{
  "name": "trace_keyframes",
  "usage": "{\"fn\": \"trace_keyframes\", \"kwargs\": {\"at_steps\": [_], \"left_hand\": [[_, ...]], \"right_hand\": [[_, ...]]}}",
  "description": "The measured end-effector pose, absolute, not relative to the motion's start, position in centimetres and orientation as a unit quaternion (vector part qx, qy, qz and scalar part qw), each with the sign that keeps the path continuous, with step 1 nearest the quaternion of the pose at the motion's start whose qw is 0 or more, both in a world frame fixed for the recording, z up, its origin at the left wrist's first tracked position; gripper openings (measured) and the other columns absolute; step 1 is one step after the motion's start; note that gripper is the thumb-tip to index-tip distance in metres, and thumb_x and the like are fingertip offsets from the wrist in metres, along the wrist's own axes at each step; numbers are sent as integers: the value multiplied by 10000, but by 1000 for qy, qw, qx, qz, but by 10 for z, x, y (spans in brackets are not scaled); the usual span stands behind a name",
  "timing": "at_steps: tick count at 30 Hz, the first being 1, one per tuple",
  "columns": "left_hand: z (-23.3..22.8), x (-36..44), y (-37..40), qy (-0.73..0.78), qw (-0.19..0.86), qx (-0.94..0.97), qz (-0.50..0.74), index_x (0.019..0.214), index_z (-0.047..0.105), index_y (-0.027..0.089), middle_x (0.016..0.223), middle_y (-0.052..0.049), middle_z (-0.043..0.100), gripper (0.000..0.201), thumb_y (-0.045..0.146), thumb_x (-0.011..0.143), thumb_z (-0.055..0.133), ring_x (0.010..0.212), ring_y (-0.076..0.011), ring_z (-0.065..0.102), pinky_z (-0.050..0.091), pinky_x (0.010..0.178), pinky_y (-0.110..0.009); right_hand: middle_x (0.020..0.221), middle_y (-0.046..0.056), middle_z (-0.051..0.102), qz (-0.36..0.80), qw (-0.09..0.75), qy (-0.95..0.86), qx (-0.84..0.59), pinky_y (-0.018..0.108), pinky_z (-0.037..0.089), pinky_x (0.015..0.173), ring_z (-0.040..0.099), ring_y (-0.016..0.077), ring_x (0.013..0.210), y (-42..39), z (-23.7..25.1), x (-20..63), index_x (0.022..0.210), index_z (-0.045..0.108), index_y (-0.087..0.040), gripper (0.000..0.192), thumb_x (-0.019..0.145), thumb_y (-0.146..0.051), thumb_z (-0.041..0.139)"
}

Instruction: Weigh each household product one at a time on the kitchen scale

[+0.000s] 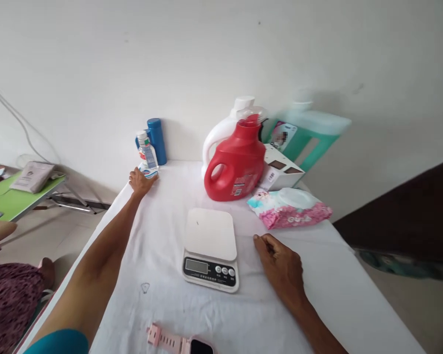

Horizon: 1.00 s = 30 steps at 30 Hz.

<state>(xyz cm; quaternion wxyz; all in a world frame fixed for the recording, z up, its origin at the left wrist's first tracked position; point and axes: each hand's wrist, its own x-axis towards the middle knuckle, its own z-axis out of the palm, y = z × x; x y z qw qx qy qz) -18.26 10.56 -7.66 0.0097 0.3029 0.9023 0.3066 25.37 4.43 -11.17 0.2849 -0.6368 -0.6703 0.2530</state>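
Nearest the camera, a pink watch [177, 341] lies at the near edge of the white counter [317, 295]. Far left, the left hand [140, 181] reaches the base of a small clear bottle [147, 155], fingers touching it; whether the grip is closed on it cannot be told. A blue bottle [157, 140] stands just behind. At centre sits a white scale [210, 248]. The right hand [280, 263] rests just right of the scale, fingers loosely curled, holding nothing. Beyond stand a red jug [236, 164] and a pink wipes pack [290, 209].
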Motion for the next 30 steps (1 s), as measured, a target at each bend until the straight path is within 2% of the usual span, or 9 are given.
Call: {"fn": "trace_keyframes", "kwargs": {"at_steps": [3, 7, 11, 16, 20, 25, 30], "left_hand": [[-74, -181, 100, 900, 1, 307, 309, 1397, 499, 155, 1491, -270, 524, 822, 483, 744, 876, 1455, -445, 488, 375, 1200, -583], [-68, -156, 65, 871, 32, 350, 344, 1400, 519, 171, 1469, -227, 551, 836, 545, 737, 864, 1443, -407, 514, 407, 1200, -550], [-58, -98, 11, 781, 58, 479, 396, 1384, 558, 217, 1373, -145, 621, 833, 601, 711, 865, 1295, -349, 617, 496, 1119, -509], [-55, -26, -37, 658, 79, 631, 404, 1423, 545, 245, 1312, -108, 646, 798, 501, 746, 881, 1172, -299, 658, 555, 1021, -468], [-66, 1, -43, 648, 77, 665, 364, 1422, 536, 243, 1278, -112, 653, 798, 430, 735, 897, 1175, -318, 653, 552, 1009, -501], [-77, 14, -37, 668, 59, 658, 342, 1406, 544, 244, 1323, -132, 645, 764, 461, 753, 876, 1262, -358, 620, 510, 1059, -559], [-69, 4, -40, 653, 110, 656, 362, 1512, 492, 244, 1504, -177, 568, 984, 647, 701, 877, 1433, -412, 513, 390, 1192, -619]], "right_hand": [[537, -30, 401, 252, 299, -668, -633, 293, 305, 572, 349, 149, 544, 45, -112, 252, 626, 369, -257, 456, 857, -646, 418], [553, -28, 421, 253, 308, -672, -624, 291, 291, 582, 351, 145, 555, 45, -110, 252, 627, 342, -253, 440, 864, -618, 413], [572, -19, 459, 256, 309, -678, -616, 294, 286, 600, 393, 152, 572, 44, -109, 251, 635, 355, -253, 421, 876, -595, 409], [579, -9, 486, 254, 311, -679, -615, 297, 276, 607, 410, 161, 587, 43, -110, 251, 634, 379, -253, 390, 883, -550, 423], [589, -7, 504, 256, 312, -676, -616, 295, 268, 611, 406, 160, 600, 41, -107, 251, 631, 390, -249, 371, 901, -497, 449], [582, -12, 494, 259, 314, -672, -619, 295, 262, 608, 408, 154, 597, 38, -104, 250, 622, 402, -245, 357, 906, -444, 485], [581, -15, 485, 255, 320, -679, -609, 300, 276, 612, 407, 157, 602, 38, -106, 252, 627, 432, -249, 369, 904, -488, 487]]}}
